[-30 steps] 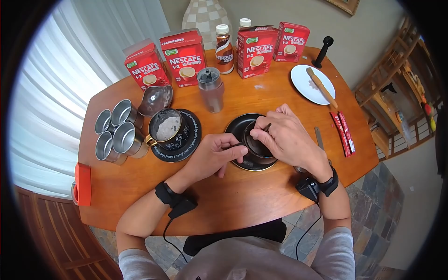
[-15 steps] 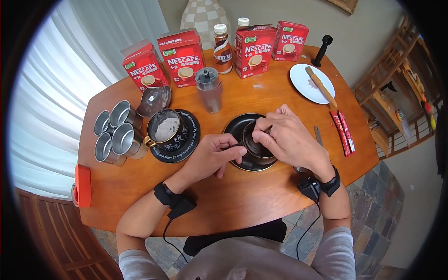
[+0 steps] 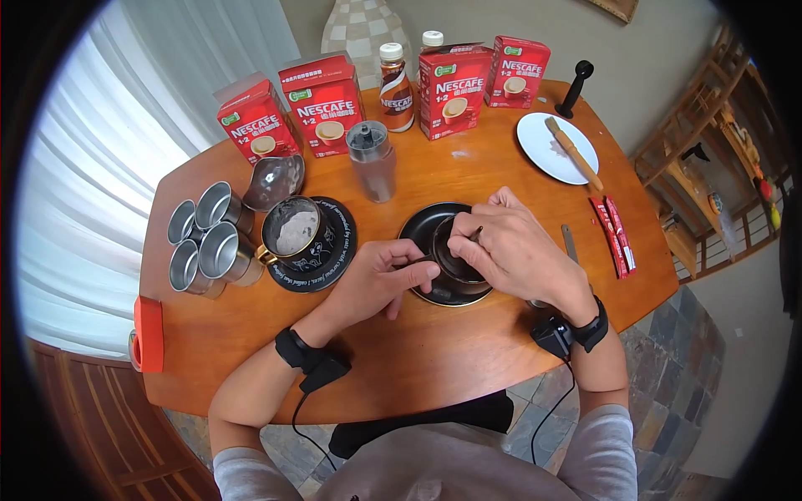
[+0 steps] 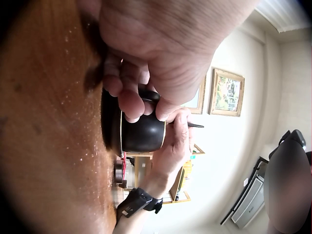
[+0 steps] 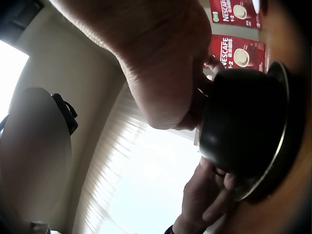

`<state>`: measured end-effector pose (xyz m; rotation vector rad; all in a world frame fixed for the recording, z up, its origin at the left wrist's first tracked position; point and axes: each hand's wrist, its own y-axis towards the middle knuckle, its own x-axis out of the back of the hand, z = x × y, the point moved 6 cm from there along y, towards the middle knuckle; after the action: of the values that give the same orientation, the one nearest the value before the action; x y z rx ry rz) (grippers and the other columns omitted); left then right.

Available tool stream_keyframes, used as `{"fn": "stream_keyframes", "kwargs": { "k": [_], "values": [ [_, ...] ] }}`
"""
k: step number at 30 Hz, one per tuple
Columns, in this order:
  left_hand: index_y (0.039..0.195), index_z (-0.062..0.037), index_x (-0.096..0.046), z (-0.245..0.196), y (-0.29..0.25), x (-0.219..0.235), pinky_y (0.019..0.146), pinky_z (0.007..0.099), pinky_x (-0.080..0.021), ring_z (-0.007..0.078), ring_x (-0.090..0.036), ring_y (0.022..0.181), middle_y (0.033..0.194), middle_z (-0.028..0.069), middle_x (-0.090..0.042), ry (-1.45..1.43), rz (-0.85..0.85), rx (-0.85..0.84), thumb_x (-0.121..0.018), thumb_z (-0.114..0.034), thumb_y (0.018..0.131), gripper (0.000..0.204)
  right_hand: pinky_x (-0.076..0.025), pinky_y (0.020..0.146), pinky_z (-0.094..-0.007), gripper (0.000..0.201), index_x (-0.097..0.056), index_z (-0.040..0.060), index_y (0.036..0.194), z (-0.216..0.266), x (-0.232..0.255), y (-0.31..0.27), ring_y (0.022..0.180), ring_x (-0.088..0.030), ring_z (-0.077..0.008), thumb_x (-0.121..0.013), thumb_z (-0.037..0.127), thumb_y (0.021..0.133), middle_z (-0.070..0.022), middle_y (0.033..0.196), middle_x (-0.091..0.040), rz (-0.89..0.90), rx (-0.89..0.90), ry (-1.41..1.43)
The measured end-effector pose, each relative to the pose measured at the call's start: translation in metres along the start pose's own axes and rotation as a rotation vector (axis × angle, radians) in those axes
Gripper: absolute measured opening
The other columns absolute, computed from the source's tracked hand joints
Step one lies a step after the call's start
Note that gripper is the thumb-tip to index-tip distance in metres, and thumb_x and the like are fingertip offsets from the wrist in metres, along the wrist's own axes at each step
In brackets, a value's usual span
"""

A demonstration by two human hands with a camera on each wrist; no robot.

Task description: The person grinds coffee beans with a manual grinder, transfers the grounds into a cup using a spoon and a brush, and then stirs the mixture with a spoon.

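Note:
A black cup (image 4: 144, 135) with a gold rim line stands upright on a black gold-edged saucer (image 3: 420, 222) before the person. At the cup's left side the left hand (image 3: 386, 275) pinches its handle (image 4: 149, 93) between thumb and fingers. Over the cup's mouth, the right hand (image 3: 520, 250) holds a thin dark-handled utensil (image 4: 196, 126), its fingers curled round it. Its tapered upper end sticks out past the hand, while its lower end is hidden in the cup. The right wrist view shows the cup's dark outer wall below the right palm.
To the left stand a cup of pale powder (image 3: 297, 230) on a lettered saucer (image 3: 340, 242) and several metal cups (image 3: 222, 249). Behind are a grinder-like cylinder (image 3: 373, 163) and red Nescafe boxes (image 3: 326, 108). A white plate (image 3: 535, 154) with a brush (image 3: 573, 153) and red sachets (image 3: 614, 238) lie right.
The head view has shifted slightly, so the table objects sit a little further left. The right hand makes only a slight movement over the cup; the left hand keeps its hold on the handle.

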<state>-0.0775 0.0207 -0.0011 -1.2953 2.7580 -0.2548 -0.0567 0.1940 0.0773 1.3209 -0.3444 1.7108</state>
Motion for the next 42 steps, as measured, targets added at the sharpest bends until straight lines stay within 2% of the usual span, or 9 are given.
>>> {"fn": "stream_keyframes", "kwargs": {
  "k": [3,6,9,12,18,21,30,33,42],
  "values": [
    [0.095,-0.0013,-0.069,0.0002,0.0011,-0.0012,0.038,0.0216,-0.037,0.0065,-0.056,0.044,0.082,0.0030,-0.073,0.003,0.006,0.003,-0.071,-0.024,0.102,0.024,-0.039,0.083,-0.0399,0.021,-0.068,0.0061,0.092,0.0011,-0.0014,0.0019,0.076,-0.059,-0.0303,-0.061,0.022,0.103,-0.0127,0.075,-0.063,-0.106,0.018,0.021],
    [0.096,-0.0009,-0.068,-0.0001,0.0007,0.0000,0.039,0.0218,-0.037,0.0070,-0.055,0.044,0.083,0.0039,-0.073,0.013,0.004,0.012,-0.070,-0.023,0.103,0.023,-0.039,0.083,-0.0401,0.021,-0.068,0.0059,0.092,0.0013,0.0009,0.0007,0.077,-0.059,-0.0302,-0.061,0.022,0.103,-0.0130,0.075,-0.062,0.001,-0.004,-0.043],
    [0.097,0.0000,-0.068,-0.0013,0.0001,-0.0009,0.040,0.0223,-0.038,0.0083,-0.055,0.045,0.086,0.0057,-0.073,0.022,0.008,0.034,-0.068,-0.019,0.103,0.020,-0.039,0.083,-0.0403,0.021,-0.068,0.0059,0.091,0.0017,0.0007,0.0009,0.076,-0.059,-0.0301,-0.061,0.022,0.103,-0.0129,0.074,-0.062,-0.112,0.036,-0.011],
    [0.097,0.0000,-0.068,-0.0004,0.0006,-0.0008,0.040,0.0222,-0.039,0.0084,-0.055,0.045,0.086,0.0056,-0.073,0.016,0.014,0.032,-0.068,-0.019,0.103,0.020,-0.040,0.084,-0.0402,0.025,-0.066,0.0035,0.086,0.0007,0.0027,0.0001,0.077,-0.056,-0.0301,-0.063,0.022,0.102,-0.0115,0.078,-0.061,-0.014,-0.015,-0.054],
    [0.098,0.0003,-0.068,0.0002,0.0012,-0.0008,0.040,0.0221,-0.039,0.0086,-0.055,0.045,0.086,0.0057,-0.073,0.013,0.022,0.026,-0.068,-0.019,0.103,0.020,-0.040,0.084,-0.0405,0.026,-0.067,0.0029,0.085,0.0014,0.0027,0.0007,0.077,-0.057,-0.0307,-0.063,0.022,0.102,-0.0117,0.078,-0.061,-0.079,-0.013,-0.020],
    [0.098,0.0005,-0.068,-0.0011,-0.0001,0.0004,0.040,0.0222,-0.039,0.0085,-0.055,0.045,0.086,0.0057,-0.073,0.015,0.014,0.030,-0.068,-0.019,0.103,0.020,-0.039,0.084,-0.0401,0.021,-0.068,0.0061,0.093,0.0011,0.0026,0.0001,0.078,-0.060,-0.0300,-0.060,0.022,0.104,-0.0127,0.076,-0.063,0.006,-0.009,-0.085],
    [0.096,-0.0009,-0.068,0.0000,0.0009,-0.0010,0.038,0.0218,-0.037,0.0071,-0.055,0.043,0.083,0.0035,-0.073,0.010,0.006,0.021,-0.070,-0.023,0.102,0.023,-0.040,0.084,-0.0404,0.022,-0.069,0.0058,0.094,0.0012,0.0033,0.0004,0.074,-0.059,-0.0307,-0.060,0.023,0.104,-0.0136,0.072,-0.062,-0.120,0.037,-0.075],
    [0.098,0.0008,-0.067,-0.0018,-0.0003,-0.0002,0.040,0.0223,-0.039,0.0089,-0.056,0.045,0.086,0.0059,-0.074,0.021,0.012,0.045,-0.068,-0.019,0.103,0.020,-0.040,0.084,-0.0406,0.022,-0.070,0.0050,0.094,0.0032,0.0049,-0.0006,0.075,-0.059,-0.0308,-0.060,0.023,0.104,-0.0144,0.073,-0.063,-0.016,-0.007,-0.172],
    [0.094,-0.0023,-0.069,0.0004,0.0007,-0.0005,0.038,0.0210,-0.036,0.0059,-0.054,0.043,0.082,0.0021,-0.072,-0.009,0.009,0.016,-0.070,-0.026,0.102,0.025,-0.041,0.084,-0.0403,0.024,-0.071,0.0036,0.095,0.0019,0.0064,0.0004,0.079,-0.061,-0.0305,-0.061,0.024,0.103,-0.0150,0.077,-0.066,-0.010,-0.030,-0.099]
  ]
}}
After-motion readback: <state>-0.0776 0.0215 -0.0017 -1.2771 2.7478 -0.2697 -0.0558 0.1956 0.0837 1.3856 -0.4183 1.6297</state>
